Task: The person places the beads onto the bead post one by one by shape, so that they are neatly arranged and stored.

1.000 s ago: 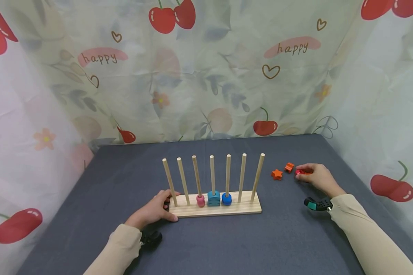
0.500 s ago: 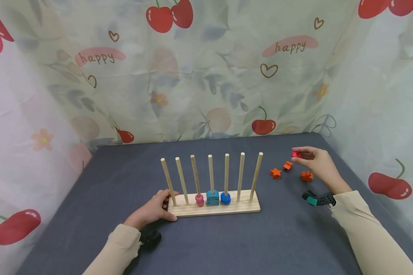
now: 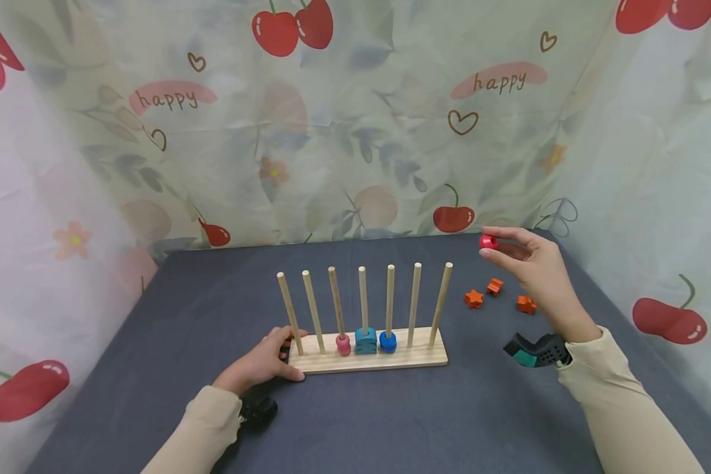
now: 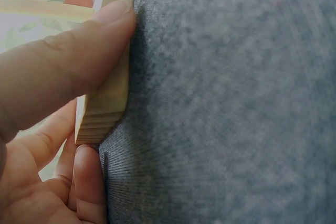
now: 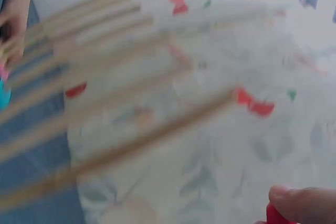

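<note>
My left hand [image 3: 259, 363] holds the left end of a wooden peg board [image 3: 423, 355], which carries several upright pegs. The left wrist view has the thumb [image 4: 63, 59] along one side of the board's end [image 4: 107, 100], fingers on the other. Up in the air behind the pegs' right end, my right hand [image 3: 536, 266] pinches a red bead [image 3: 487, 242] between thumb and fingertips. Only part of that bead [image 5: 274, 215] shows low in the right wrist view. On three middle pegs sit a pink bead [image 3: 343, 345], a teal block [image 3: 366, 342] and a blue bead [image 3: 388, 342].
Right of the board, on the dark cloth-covered table [image 3: 391, 421], lie an orange star bead [image 3: 474, 299] and two more orange pieces, one ridged [image 3: 494, 286] and one [image 3: 525, 304] near my right forearm. A patterned curtain [image 3: 355, 145] encloses the back and sides.
My right hand has lifted the red bead off the table and carried it up and leftward, uncovering an orange piece. The left hand stays on the board.
</note>
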Demonstrator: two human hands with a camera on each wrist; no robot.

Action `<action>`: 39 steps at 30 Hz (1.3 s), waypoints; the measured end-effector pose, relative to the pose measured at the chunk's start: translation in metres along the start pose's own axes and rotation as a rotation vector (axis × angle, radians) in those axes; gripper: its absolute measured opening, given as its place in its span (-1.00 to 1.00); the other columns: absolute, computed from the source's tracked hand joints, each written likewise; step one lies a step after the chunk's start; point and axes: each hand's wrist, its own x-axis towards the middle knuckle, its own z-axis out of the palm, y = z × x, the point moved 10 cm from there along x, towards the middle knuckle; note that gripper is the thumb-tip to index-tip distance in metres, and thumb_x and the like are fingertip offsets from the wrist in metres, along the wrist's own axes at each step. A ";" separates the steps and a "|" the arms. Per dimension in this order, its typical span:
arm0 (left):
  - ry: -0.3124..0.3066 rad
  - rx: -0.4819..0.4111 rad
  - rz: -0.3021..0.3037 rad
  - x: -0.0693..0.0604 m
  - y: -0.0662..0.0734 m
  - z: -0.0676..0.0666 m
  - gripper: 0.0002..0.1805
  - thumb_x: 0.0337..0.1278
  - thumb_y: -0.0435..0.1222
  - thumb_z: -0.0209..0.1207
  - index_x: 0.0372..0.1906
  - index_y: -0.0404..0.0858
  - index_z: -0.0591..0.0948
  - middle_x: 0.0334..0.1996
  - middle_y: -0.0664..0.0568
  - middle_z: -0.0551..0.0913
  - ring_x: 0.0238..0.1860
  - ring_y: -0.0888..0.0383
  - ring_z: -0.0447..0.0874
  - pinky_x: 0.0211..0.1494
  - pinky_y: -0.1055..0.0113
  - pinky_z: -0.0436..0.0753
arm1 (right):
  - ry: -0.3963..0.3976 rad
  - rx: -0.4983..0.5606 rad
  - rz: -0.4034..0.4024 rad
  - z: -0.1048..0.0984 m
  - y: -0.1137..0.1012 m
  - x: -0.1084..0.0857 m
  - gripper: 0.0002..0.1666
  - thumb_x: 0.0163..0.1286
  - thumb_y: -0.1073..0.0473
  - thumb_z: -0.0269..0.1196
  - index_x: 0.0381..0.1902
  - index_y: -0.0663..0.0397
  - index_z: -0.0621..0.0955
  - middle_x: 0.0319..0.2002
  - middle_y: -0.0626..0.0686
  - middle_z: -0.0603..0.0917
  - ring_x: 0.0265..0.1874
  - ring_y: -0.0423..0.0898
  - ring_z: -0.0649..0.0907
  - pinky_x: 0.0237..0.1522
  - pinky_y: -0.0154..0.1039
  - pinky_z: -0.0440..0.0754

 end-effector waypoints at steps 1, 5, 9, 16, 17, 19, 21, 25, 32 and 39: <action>0.000 0.003 -0.001 0.000 0.000 0.000 -0.20 -0.30 -0.32 0.55 0.21 -0.16 0.48 0.01 -0.11 0.38 0.02 -0.02 0.31 0.07 0.05 0.38 | 0.005 0.030 -0.014 0.002 -0.006 -0.002 -0.42 0.27 0.01 0.35 0.24 -0.04 0.54 0.06 -0.21 0.60 -0.10 -0.42 0.63 -0.11 -0.52 0.56; 0.001 0.018 0.000 0.001 -0.001 0.000 -0.21 -0.30 -0.31 0.55 0.21 -0.15 0.48 0.01 -0.10 0.39 0.03 -0.01 0.32 0.09 0.05 0.38 | 0.021 0.139 -0.084 0.008 -0.031 -0.010 -0.45 0.24 0.15 0.38 0.20 0.02 0.56 -0.01 -0.19 0.66 -0.08 -0.32 0.66 -0.11 -0.48 0.58; 0.002 0.026 0.006 0.001 0.000 0.001 -0.21 -0.30 -0.31 0.55 0.21 -0.16 0.48 0.00 -0.10 0.39 0.03 0.00 0.33 0.09 0.06 0.39 | 0.009 0.238 -0.172 0.016 -0.053 -0.015 -0.49 0.21 0.29 0.38 0.15 0.11 0.60 0.03 -0.10 0.64 -0.07 -0.25 0.65 -0.10 -0.47 0.59; -0.003 0.022 0.011 0.002 0.001 0.000 -0.21 -0.29 -0.30 0.55 0.21 -0.16 0.48 0.00 -0.10 0.39 0.04 0.00 0.33 0.10 0.05 0.38 | -0.033 0.255 -0.248 0.037 -0.073 -0.017 -0.49 0.21 0.31 0.37 0.14 0.20 0.59 -0.06 -0.15 0.68 -0.12 -0.26 0.67 -0.15 -0.44 0.61; -0.004 0.021 0.011 0.002 0.001 0.001 -0.21 -0.29 -0.30 0.55 0.20 -0.16 0.48 0.00 -0.10 0.39 0.04 0.00 0.32 0.10 0.05 0.38 | -0.038 0.252 -0.247 0.040 -0.074 -0.017 -0.49 0.20 0.31 0.38 0.14 0.20 0.59 -0.07 -0.15 0.68 -0.13 -0.26 0.67 -0.15 -0.43 0.61; -0.003 0.019 0.012 0.002 0.001 0.001 -0.22 -0.30 -0.30 0.55 0.20 -0.16 0.49 -0.01 -0.10 0.39 0.03 0.00 0.32 0.10 0.05 0.38 | -0.056 0.244 -0.246 0.046 -0.077 -0.018 -0.50 0.19 0.29 0.39 0.12 0.19 0.60 -0.06 -0.14 0.68 -0.12 -0.26 0.68 -0.14 -0.42 0.61; 0.002 0.020 0.011 0.001 0.001 0.000 -0.21 -0.31 -0.30 0.55 0.20 -0.16 0.49 -0.01 -0.09 0.39 0.03 0.00 0.32 0.09 0.06 0.38 | -0.080 0.238 -0.243 0.053 -0.079 -0.019 -0.52 0.20 0.28 0.39 0.11 0.18 0.60 -0.02 -0.12 0.67 -0.10 -0.26 0.68 -0.10 -0.41 0.61; 0.003 0.024 0.008 0.001 0.001 0.000 -0.21 -0.31 -0.31 0.55 0.20 -0.16 0.49 -0.01 -0.09 0.39 0.03 0.01 0.32 0.08 0.07 0.38 | -0.121 0.234 -0.255 0.067 -0.083 -0.020 -0.52 0.20 0.28 0.38 0.09 0.22 0.58 0.01 -0.09 0.66 -0.09 -0.26 0.70 -0.08 -0.37 0.61; 0.002 0.030 0.023 0.000 0.002 0.000 -0.21 -0.30 -0.31 0.55 0.21 -0.18 0.48 -0.01 -0.10 0.39 0.04 0.01 0.33 0.09 0.08 0.39 | -0.158 0.253 -0.326 0.093 -0.088 -0.020 -0.57 0.18 0.32 0.38 0.03 0.21 0.59 -0.02 0.07 0.66 -0.09 -0.22 0.70 -0.03 -0.32 0.60; -0.002 0.032 0.029 0.000 0.002 0.000 -0.20 -0.29 -0.31 0.55 0.22 -0.19 0.48 -0.01 -0.11 0.39 0.03 0.01 0.33 0.08 0.10 0.39 | -0.131 0.176 -0.454 0.106 -0.089 -0.024 -0.55 0.21 0.35 0.34 0.09 0.12 0.59 0.04 0.06 0.63 0.00 -0.26 0.63 0.11 -0.38 0.51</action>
